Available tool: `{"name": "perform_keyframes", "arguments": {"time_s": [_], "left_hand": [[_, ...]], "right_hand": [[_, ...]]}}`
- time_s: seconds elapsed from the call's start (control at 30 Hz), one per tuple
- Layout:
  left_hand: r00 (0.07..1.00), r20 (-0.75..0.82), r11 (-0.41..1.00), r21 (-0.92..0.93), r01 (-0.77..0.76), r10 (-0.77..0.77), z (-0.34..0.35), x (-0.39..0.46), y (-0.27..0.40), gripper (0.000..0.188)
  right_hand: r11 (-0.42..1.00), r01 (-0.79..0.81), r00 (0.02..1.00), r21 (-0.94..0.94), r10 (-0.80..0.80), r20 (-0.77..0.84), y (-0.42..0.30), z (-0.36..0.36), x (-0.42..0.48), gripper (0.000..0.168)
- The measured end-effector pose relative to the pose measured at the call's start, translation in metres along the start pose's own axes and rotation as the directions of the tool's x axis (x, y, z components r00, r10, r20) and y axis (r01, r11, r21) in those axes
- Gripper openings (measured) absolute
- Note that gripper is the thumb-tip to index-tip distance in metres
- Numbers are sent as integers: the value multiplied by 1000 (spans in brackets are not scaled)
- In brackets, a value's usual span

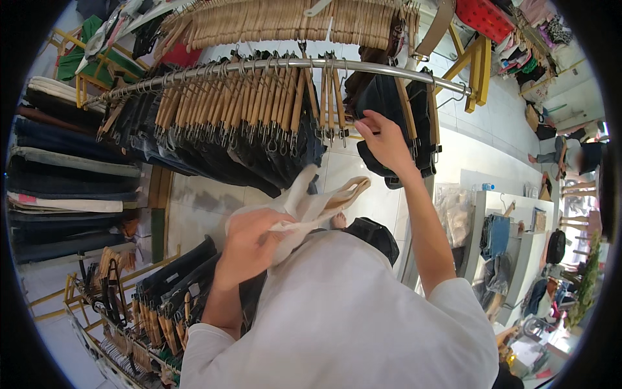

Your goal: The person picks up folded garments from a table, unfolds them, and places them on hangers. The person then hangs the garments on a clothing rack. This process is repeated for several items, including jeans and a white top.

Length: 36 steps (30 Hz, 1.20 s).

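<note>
My left hand [252,243] is closed on a cream cloth garment [303,209], which hangs folded over in front of my white shirt. My right hand [386,143] is raised near the metal clothes rail [291,63], its thumb and fingers slightly apart, with nothing seen in it. Just left of its fingertips a few wooden clip hangers [335,104] hang from the rail with no clothing on them. Further left is a dense row of wooden hangers [233,104] with dark jeans [214,165] clipped below. Dark trousers [381,104] hang right beside my right hand.
Folded jeans [73,165] are stacked at the left. A lower rack [104,316] with more jeans stands at the bottom left. Many bare wooden hangers [291,22] line up beyond the rail. The yellow rack frame [478,73] and a white counter [527,262] are at the right; a person sits far right.
</note>
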<state>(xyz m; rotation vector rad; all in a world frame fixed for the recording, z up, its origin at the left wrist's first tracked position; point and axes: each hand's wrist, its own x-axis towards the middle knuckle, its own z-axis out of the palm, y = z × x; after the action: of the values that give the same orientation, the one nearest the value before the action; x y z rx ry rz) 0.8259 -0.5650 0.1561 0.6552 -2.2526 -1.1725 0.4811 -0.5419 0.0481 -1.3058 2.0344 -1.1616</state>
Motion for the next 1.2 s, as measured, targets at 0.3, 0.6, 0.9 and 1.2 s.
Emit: {"name": "perform_keyframes", "arguments": {"time_s": [0.3, 0.6, 0.9, 1.2], "left_hand": [[992, 89, 992, -100, -78, 87, 28, -22, 7, 25], [994, 56, 989, -115, -89, 96, 34, -30, -2, 30], [997, -15, 991, -109, -74, 73, 43, -20, -4, 25], [983, -178, 997, -54, -58, 48, 55, 5, -3, 12]], "right_hand": [[933, -206, 969, -294, 237, 74, 58, 76, 99, 50], [905, -95, 995, -415, 95, -22, 46, 79, 83, 37], [920, 54, 986, -388, -110, -124, 8, 10, 16, 22], [988, -156, 982, -9, 157, 103, -3, -80, -99, 16]]}}
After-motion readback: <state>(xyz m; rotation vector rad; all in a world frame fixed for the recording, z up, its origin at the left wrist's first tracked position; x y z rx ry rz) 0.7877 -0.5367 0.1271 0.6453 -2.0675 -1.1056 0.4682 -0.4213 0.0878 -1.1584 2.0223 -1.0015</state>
